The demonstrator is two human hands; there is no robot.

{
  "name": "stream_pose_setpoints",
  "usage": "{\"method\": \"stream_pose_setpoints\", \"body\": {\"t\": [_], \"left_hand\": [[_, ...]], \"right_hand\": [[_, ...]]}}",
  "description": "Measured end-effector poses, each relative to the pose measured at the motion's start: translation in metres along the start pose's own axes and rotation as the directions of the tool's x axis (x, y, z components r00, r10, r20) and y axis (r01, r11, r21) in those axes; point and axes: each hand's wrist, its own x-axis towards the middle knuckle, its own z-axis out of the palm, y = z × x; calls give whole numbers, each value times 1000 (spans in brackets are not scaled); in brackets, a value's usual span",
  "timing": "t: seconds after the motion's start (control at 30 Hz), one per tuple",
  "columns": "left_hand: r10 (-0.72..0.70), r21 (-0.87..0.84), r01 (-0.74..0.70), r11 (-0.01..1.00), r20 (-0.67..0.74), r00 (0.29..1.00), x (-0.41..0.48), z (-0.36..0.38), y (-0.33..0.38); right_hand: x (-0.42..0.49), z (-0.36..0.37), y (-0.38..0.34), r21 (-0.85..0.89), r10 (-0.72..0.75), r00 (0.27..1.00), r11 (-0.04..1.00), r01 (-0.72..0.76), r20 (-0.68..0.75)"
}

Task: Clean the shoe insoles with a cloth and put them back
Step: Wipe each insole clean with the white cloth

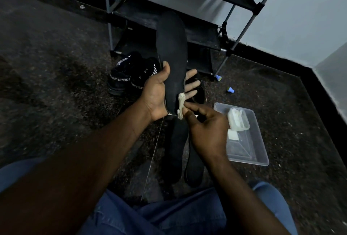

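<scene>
Held upright, black insole (171, 50) apparently clean.

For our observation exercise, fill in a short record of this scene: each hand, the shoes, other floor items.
left hand: grips black foam insole, held upright
right hand: pinches small white cloth against the insole's lower end
black sport shoes: on the floor by the black metal rack
clear plastic tray: on floor, right
spare black insoles: on floor
</scene>
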Motion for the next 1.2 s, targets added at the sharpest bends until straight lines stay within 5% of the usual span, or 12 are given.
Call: {"method": "stream_pose_setpoints", "body": {"t": [0.4,0.53,0.73,1.0,1.2], "left_hand": [[-60,-22,62,998,55,997,-4,13,-13],[-151,-16,153,988,84,985,-8,14,-14],[-150,-75,152,985,38,988,-11,23,-13],[-151,-152,151,977,9,988,-9,17,-12],[-152,-81,153,985,21,988,-12,22,-21]], "right_hand": [[-4,18,-17,-191,-255,966,950,246,-29],[21,8,-21,-436,-344,939,845,308,-3],[66,-13,-25,-529,-353,926,816,234,-135],[20,7,-12,-567,-466,882,710,418,66],[57,-3,-17,-648,-418,907,702,295,-40]]}}
